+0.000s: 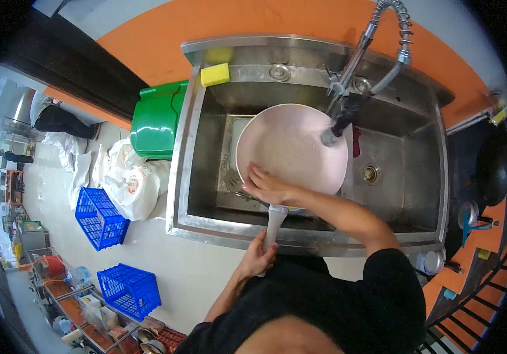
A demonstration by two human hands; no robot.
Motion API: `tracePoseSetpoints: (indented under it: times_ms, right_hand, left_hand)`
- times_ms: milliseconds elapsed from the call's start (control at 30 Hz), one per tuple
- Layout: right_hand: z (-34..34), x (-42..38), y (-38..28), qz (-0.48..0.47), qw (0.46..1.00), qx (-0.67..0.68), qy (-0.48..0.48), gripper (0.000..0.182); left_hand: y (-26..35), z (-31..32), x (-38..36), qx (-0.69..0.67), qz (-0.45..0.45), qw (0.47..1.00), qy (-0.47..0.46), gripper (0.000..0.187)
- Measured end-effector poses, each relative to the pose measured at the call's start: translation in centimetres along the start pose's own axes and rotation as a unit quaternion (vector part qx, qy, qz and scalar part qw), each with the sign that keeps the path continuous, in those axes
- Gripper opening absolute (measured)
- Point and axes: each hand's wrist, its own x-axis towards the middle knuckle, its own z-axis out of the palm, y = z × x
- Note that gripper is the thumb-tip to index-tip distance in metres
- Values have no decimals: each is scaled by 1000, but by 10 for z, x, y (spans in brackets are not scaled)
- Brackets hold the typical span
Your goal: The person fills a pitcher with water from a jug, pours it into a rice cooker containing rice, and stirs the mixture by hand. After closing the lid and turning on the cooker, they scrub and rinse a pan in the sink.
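Note:
A large pale pink pan [294,144] is held over the double steel sink [185,200], its handle [274,227] toward the person's body. My left hand [258,255] is wrapped round the handle. Inside the pan, near its lower left edge, my right hand [267,187] lies with its fingers apart on the surface. I see nothing held in it. The black spray head [345,121] of the faucet hangs over the right part of the pan. At the sink's back left corner sits a yellow sponge [215,75].
Left of the sink stand a green bin [157,121], white bags [132,186] and two blue crates [101,218] on the floor. A drain [371,173] shows in the right basin. A dark wok [493,168] hangs at the far right. Another person [61,118] is at the far left.

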Motion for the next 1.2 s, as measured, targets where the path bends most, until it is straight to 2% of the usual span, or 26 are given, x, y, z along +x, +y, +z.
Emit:
tracePoseSetpoints:
  times_ms: [67,100,133,167,200,233,267,300,333,400,433,500,600,633,667,733,800,833,867,900,933,1000,1033,1067,1133,1200]
  right_hand:
    - [2,-3,19,-111,989,38,-93,85]
    - [4,-2,17,-108,990,13,-86,80]
    - [5,-2,9,-104,990,16,-91,80]
    - [3,2,1,-86,995,-41,-37,77]
    - [-2,8,-5,-69,992,-100,21,74]
    - [-3,17,-1,-69,992,-101,23,74]
    - [-1,29,6,-86,983,-124,103,71]
    - [3,34,10,-101,967,-146,182,67]
    - [12,34,12,-98,968,-144,181,67]
    - [25,34,17,-128,982,61,122,60]
    - [26,39,20,-130,982,60,124,60]
    - [29,40,22,-212,954,151,146,48]
    - [18,48,13,-161,936,223,219,37]
    - [19,51,18,-169,955,153,191,35]
    - [20,47,21,-171,954,156,193,35]
    - [12,26,14,-188,967,157,72,37]
    - [23,48,25,-166,968,172,76,37]
    - [21,56,22,-172,951,212,145,36]
    - [16,62,21,-181,927,247,216,36]
    - [8,53,14,-185,951,116,217,37]
    - [3,41,11,-186,950,118,221,37]
    - [-4,20,15,-191,982,11,-2,32]
    - [-2,28,27,-184,979,-26,-79,41]
    - [5,27,40,-180,980,-24,-80,41]
    - [3,24,48,-249,929,-248,118,51]
    - [-20,33,57,-199,926,-277,161,54]
  left_hand:
    - [-2,0,-1,-35,-25,999,24,50]
    - [-2,-4,1,-36,-25,999,22,50]
    - [-4,-9,0,42,-18,999,29,51]
    - [-8,-14,0,120,-8,992,36,51]
    - [-14,-20,1,121,-8,992,35,51]
    - [-21,-27,2,180,74,979,55,51]
    - [-28,-33,3,237,154,956,75,50]
    - [-25,-36,4,253,186,945,89,48]
    - [-22,-39,3,254,184,946,87,48]
    - [-11,-40,2,201,96,974,43,46]
    - [-5,-40,2,203,98,973,45,46]
    - [0,-33,-2,172,72,981,55,43]
    - [1,-30,-1,104,24,993,43,41]
    - [0,-31,1,106,25,993,44,41]
    - [-3,-34,2,108,35,992,47,41]
    - [-1,-35,4,108,45,992,48,41]
    - [0,-30,1,60,18,997,47,38]
    - [-4,-29,2,59,14,997,45,38]
    - [-8,-31,8,138,86,985,63,36]
    - [-8,-35,11,218,157,960,81,35]
    - [-4,-37,11,222,157,959,80,35]
    - [2,-34,9,130,91,985,63,33]
    - [2,-34,11,130,92,985,60,33]
    - [-1,-32,9,106,80,989,67,33]
    - [-1,-30,9,85,73,991,70,32]
    - [3,-29,7,174,105,976,82,32]
